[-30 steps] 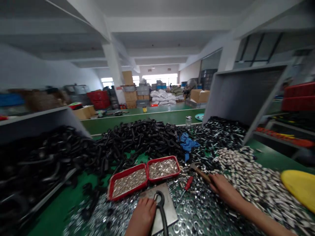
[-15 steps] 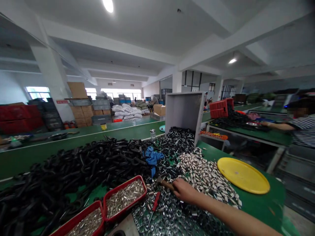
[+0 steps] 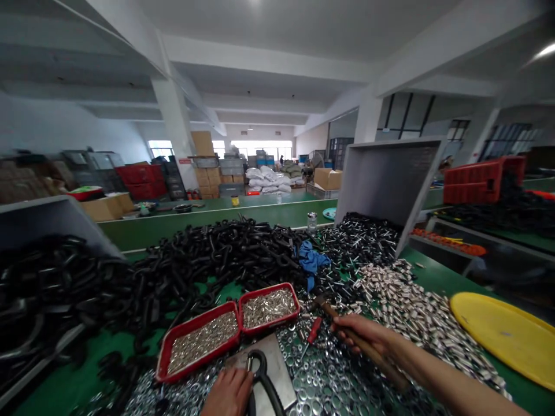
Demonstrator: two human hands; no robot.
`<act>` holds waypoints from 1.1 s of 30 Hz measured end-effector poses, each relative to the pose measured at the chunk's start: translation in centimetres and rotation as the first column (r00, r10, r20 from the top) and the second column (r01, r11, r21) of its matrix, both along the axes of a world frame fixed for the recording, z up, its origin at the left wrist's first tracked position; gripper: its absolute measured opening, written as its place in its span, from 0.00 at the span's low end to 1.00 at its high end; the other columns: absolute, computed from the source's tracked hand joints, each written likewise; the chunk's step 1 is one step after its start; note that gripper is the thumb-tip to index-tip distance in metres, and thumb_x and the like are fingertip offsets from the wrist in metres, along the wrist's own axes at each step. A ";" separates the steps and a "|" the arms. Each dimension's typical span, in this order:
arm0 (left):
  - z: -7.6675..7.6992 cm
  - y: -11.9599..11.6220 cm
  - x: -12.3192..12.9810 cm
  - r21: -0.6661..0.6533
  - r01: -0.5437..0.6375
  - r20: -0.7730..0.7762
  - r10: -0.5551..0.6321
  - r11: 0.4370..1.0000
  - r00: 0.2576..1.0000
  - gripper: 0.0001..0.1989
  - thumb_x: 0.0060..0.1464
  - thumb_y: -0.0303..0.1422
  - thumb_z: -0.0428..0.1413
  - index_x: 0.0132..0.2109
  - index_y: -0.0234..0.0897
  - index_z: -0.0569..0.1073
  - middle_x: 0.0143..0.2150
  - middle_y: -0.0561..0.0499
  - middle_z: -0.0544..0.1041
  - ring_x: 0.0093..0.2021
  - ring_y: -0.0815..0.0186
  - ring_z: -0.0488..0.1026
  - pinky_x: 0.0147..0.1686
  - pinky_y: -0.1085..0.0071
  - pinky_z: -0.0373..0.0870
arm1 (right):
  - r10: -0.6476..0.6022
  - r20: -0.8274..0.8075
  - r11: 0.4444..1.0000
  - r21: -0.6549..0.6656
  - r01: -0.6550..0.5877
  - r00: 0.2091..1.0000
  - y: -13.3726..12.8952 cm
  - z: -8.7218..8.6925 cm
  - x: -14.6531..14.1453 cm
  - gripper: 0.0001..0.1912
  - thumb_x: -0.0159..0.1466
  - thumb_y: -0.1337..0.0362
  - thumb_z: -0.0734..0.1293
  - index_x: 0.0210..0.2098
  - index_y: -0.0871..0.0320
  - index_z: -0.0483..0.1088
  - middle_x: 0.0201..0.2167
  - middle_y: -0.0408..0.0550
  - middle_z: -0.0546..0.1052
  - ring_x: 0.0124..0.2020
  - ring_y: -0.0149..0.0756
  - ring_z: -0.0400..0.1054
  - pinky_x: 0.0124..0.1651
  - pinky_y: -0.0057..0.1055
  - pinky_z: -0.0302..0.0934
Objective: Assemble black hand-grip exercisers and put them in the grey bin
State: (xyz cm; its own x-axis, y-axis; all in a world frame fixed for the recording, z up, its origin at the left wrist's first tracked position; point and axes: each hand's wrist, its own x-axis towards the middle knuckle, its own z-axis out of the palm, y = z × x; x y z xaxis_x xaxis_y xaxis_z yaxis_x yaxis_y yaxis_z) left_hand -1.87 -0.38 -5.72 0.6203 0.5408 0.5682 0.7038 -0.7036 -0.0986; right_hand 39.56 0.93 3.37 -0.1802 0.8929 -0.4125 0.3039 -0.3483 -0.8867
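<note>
Head view, person at a green counter (image 3: 427, 260), both hands working low in frame.

Right grip (image 3: 359, 336): closed around the wooden handle of a hammer (image 3: 362, 341), steel head up and forward of the fist, the handle's end running out below it.

Left grip (image 3: 228, 393): resting on a steel plate (image 3: 277, 370) at the side of a black shackle (image 3: 260, 370) with a bright fitting at its open end. The hand touches the shackle or lies just beside it; whether it is closed on the piece cannot be told from here.

Just beyond the left grip, two red trays (image 3: 197, 341) hold small silver parts. Under and around both grips lie loose washers (image 3: 323, 384). A red-handled screwdriver (image 3: 314, 330) sits just ahead of the right grip, with silver sleeves (image 3: 416, 318) to its right, a yellow disc (image 3: 503, 329) further out, and a heap of black shackles (image 3: 217, 254) ahead.

Judgement: work at this spot looks best with the plate flat, the shackle steady, and the left fingers clear of the hammer's path.
</note>
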 end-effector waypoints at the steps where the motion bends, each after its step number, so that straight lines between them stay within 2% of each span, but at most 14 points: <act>1: 0.4 -0.8 0.1 -0.096 -0.047 0.050 0.051 0.994 0.997 0.17 0.64 0.23 0.45 0.47 0.41 0.78 0.41 0.48 0.79 0.40 0.62 0.75 0.42 0.67 0.69 | -0.008 -0.028 1.000 -0.009 0.007 1.000 -0.1 0.3 -0.2 0.18 0.62 0.48 0.61 0.33 0.58 0.66 0.22 0.40 0.64 0.19 0.27 0.57 0.21 0.24 0.55; 2: 1.0 -1.7 0.2 -0.217 -0.093 0.088 0.115 0.972 0.989 0.16 0.66 0.27 0.46 0.48 0.41 0.77 0.42 0.48 0.78 0.41 0.62 0.75 0.43 0.66 0.70 | -0.018 -0.053 1.000 -0.012 0.017 0.998 -0.3 0.6 -0.5 0.18 0.62 0.47 0.62 0.33 0.57 0.65 0.22 0.38 0.63 0.18 0.26 0.55 0.20 0.23 0.54; 4: 2.7 -3.4 0.5 -0.465 -0.151 0.116 0.229 0.872 0.966 0.13 0.67 0.33 0.47 0.45 0.40 0.77 0.43 0.47 0.77 0.45 0.61 0.74 0.47 0.64 0.70 | -0.046 -0.103 0.999 0.014 0.048 0.994 -1.5 1.1 -1.3 0.18 0.63 0.47 0.64 0.37 0.56 0.65 0.23 0.36 0.63 0.19 0.25 0.54 0.20 0.22 0.54; 6: 4.6 -4.1 0.5 -0.580 -0.150 0.139 0.279 0.800 0.950 0.11 0.66 0.36 0.50 0.45 0.38 0.76 0.44 0.46 0.76 0.47 0.59 0.73 0.50 0.61 0.69 | -0.084 -0.164 0.990 0.097 0.101 0.983 -3.1 1.4 -2.4 0.19 0.65 0.46 0.65 0.44 0.54 0.64 0.28 0.37 0.66 0.21 0.25 0.59 0.24 0.23 0.58; 9: 6.7 -2.2 -0.6 -0.583 -0.147 0.179 0.303 0.799 0.936 0.13 0.64 0.37 0.54 0.52 0.36 0.73 0.48 0.44 0.76 0.51 0.58 0.71 0.53 0.60 0.67 | -0.028 -0.107 0.999 0.036 0.032 0.994 -5.5 1.5 -3.9 0.22 0.67 0.42 0.62 0.45 0.54 0.65 0.25 0.38 0.65 0.17 0.26 0.55 0.18 0.25 0.53; 11: 7.8 0.5 -2.2 -0.553 -0.246 0.135 0.377 0.796 0.916 0.12 0.66 0.36 0.51 0.51 0.36 0.74 0.48 0.44 0.77 0.51 0.59 0.72 0.54 0.60 0.67 | 0.046 0.059 0.999 -0.011 -0.045 0.997 -6.8 1.2 -4.9 0.24 0.66 0.40 0.61 0.40 0.55 0.65 0.22 0.38 0.64 0.16 0.27 0.53 0.16 0.25 0.49; 14: 9.0 4.8 -4.7 -0.490 -0.535 -0.156 0.535 0.688 0.831 0.13 0.66 0.32 0.50 0.48 0.33 0.77 0.48 0.39 0.78 0.51 0.56 0.73 0.53 0.61 0.67 | 0.145 0.304 0.977 0.105 -0.184 0.941 -7.9 0.7 -6.6 0.24 0.66 0.39 0.61 0.37 0.55 0.67 0.24 0.43 0.68 0.22 0.33 0.62 0.21 0.28 0.57; 17: 9.3 7.9 -6.2 -0.502 -0.618 -0.304 0.546 0.605 0.781 0.09 0.60 0.27 0.55 0.41 0.27 0.79 0.42 0.34 0.80 0.45 0.54 0.77 0.47 0.63 0.69 | 0.259 0.437 0.908 0.195 -0.372 0.861 -7.8 0.8 -8.6 0.23 0.67 0.41 0.59 0.38 0.54 0.69 0.26 0.46 0.73 0.26 0.38 0.67 0.29 0.33 0.62; 19: 9.0 8.7 -6.4 -0.508 -0.628 -0.333 0.538 0.589 0.774 0.09 0.59 0.25 0.55 0.39 0.24 0.80 0.39 0.33 0.80 0.42 0.53 0.78 0.45 0.64 0.70 | 0.301 0.473 0.874 0.211 -0.438 0.828 -7.4 1.2 -9.9 0.22 0.69 0.42 0.57 0.36 0.54 0.68 0.25 0.46 0.73 0.27 0.38 0.68 0.30 0.33 0.61; 23: 8.3 8.3 -5.8 -0.471 -0.648 -0.358 0.542 0.598 0.760 0.14 0.61 0.23 0.49 0.44 0.22 0.79 0.43 0.31 0.80 0.45 0.51 0.78 0.48 0.61 0.70 | 0.260 0.542 0.833 0.292 -0.470 0.799 -6.4 1.5 -12.0 0.22 0.71 0.42 0.54 0.35 0.53 0.63 0.24 0.46 0.71 0.25 0.37 0.66 0.30 0.33 0.58; 27: 8.4 7.3 -5.5 -0.417 -0.662 -0.343 0.567 0.622 0.749 0.16 0.63 0.23 0.45 0.49 0.24 0.77 0.46 0.30 0.77 0.50 0.49 0.75 0.50 0.56 0.68 | 0.431 0.565 0.773 0.171 -0.611 0.704 -5.3 1.2 -13.4 0.23 0.71 0.42 0.54 0.35 0.54 0.64 0.27 0.48 0.73 0.27 0.39 0.68 0.32 0.34 0.59; 29: 8.3 7.1 -5.4 -0.373 -0.674 -0.323 0.592 0.638 0.739 0.17 0.64 0.23 0.44 0.49 0.24 0.76 0.48 0.29 0.76 0.51 0.48 0.73 0.51 0.54 0.67 | 0.438 0.526 0.774 0.193 -0.604 0.729 -5.0 1.1 -13.8 0.23 0.72 0.44 0.52 0.35 0.53 0.64 0.28 0.47 0.74 0.29 0.39 0.69 0.33 0.34 0.59; 31: 8.2 7.2 -5.4 -0.348 -0.685 -0.321 0.605 0.640 0.729 0.18 0.65 0.23 0.43 0.49 0.25 0.76 0.47 0.30 0.76 0.51 0.49 0.73 0.50 0.56 0.66 | 0.371 0.544 0.785 0.249 -0.567 0.753 -4.7 0.9 -13.7 0.22 0.72 0.45 0.52 0.36 0.53 0.64 0.27 0.47 0.73 0.29 0.39 0.68 0.33 0.33 0.59; 33: 8.0 7.3 -5.3 -0.349 -0.692 -0.336 0.605 0.632 0.722 0.17 0.64 0.23 0.43 0.48 0.24 0.76 0.47 0.31 0.77 0.50 0.50 0.73 0.50 0.57 0.65 | 0.343 0.583 0.795 0.238 -0.558 0.737 -4.4 0.4 -13.4 0.21 0.71 0.44 0.55 0.35 0.54 0.64 0.27 0.48 0.74 0.28 0.39 0.68 0.33 0.33 0.59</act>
